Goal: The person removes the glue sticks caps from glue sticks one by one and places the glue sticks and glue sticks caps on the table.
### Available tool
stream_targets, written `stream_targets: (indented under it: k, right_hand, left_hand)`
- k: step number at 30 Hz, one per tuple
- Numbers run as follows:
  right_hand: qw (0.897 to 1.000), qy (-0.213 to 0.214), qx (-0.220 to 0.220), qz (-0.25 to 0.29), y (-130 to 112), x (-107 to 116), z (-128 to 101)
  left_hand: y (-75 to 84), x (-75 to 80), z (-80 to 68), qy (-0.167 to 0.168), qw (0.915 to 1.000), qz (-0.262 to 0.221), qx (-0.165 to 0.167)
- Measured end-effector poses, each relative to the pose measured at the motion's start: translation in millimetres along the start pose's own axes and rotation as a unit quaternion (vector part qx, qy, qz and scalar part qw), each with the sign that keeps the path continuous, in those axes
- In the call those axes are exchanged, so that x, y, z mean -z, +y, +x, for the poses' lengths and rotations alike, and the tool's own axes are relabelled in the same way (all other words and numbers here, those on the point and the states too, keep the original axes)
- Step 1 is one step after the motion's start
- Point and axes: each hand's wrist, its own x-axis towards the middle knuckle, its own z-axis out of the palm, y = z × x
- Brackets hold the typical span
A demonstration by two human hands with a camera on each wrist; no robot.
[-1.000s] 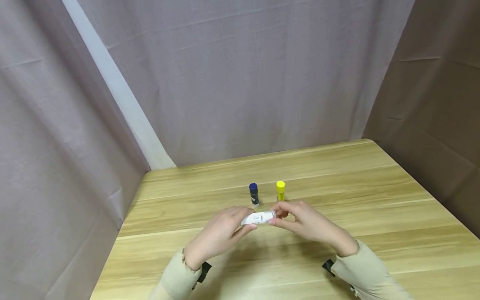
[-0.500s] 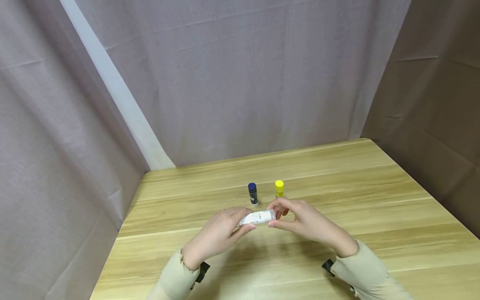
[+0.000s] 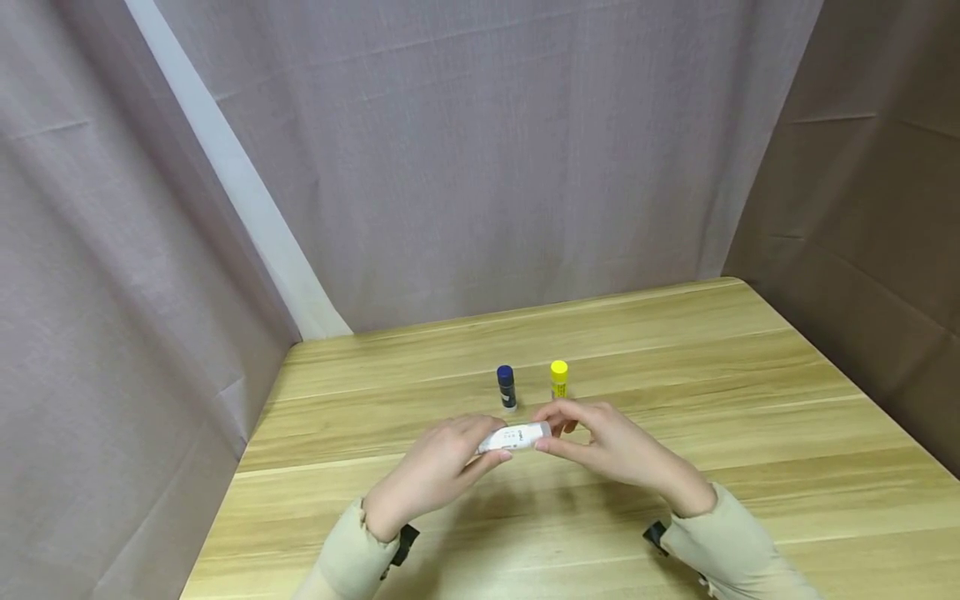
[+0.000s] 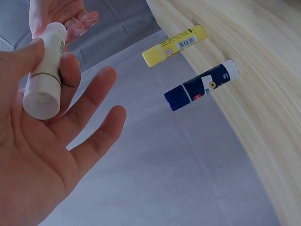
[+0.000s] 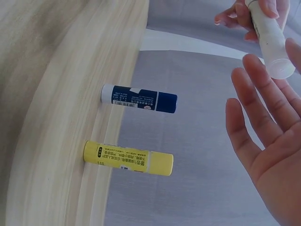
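Note:
A white glue stick (image 3: 516, 437) lies roughly level between the two hands, held above the table. My left hand (image 3: 442, 462) pinches its left end between thumb and forefinger; the other fingers (image 4: 96, 94) are spread apart in the left wrist view. At the opposite end, my right hand (image 3: 607, 446) holds the translucent base between thumb and fingers. Just beyond the hands, a dark blue glue stick (image 3: 507, 390) and a yellow glue stick (image 3: 559, 379) stand upright, capped. The yellow one's lower part is hidden behind the right hand in the head view.
The wooden table (image 3: 375, 400) carries the two standing glue sticks near its middle. A grey curtain (image 3: 480, 167) hangs behind its far edge, and a brown cloth (image 3: 885, 217) on the right.
Both hands stay nearly in place on the white glue stick. The print on its label has turned slightly. The blue and yellow glue sticks have not moved.

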Motion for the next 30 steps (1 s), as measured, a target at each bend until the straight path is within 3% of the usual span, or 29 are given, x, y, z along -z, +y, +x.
stream_targets:
  k: [8, 20, 30]
  right_hand:
    - [1.000, 0.009, 0.004, -0.006, 1, -1, -1]
    - [1.000, 0.010, 0.008, -0.005, 6, 0, -6]
    - [0.998, 0.022, -0.041, -0.030, 13, 7, -19]
  left_hand:
    - [-0.2, -0.6, -1.6, 0.000, 1.0000, 0.005, -0.002]
    - [-0.1, -4.1, -5.2, -0.019, 0.9996, 0.003, 0.022]
    - [-3.6, -8.6, -11.4, -0.015, 0.9995, 0.009, 0.025]
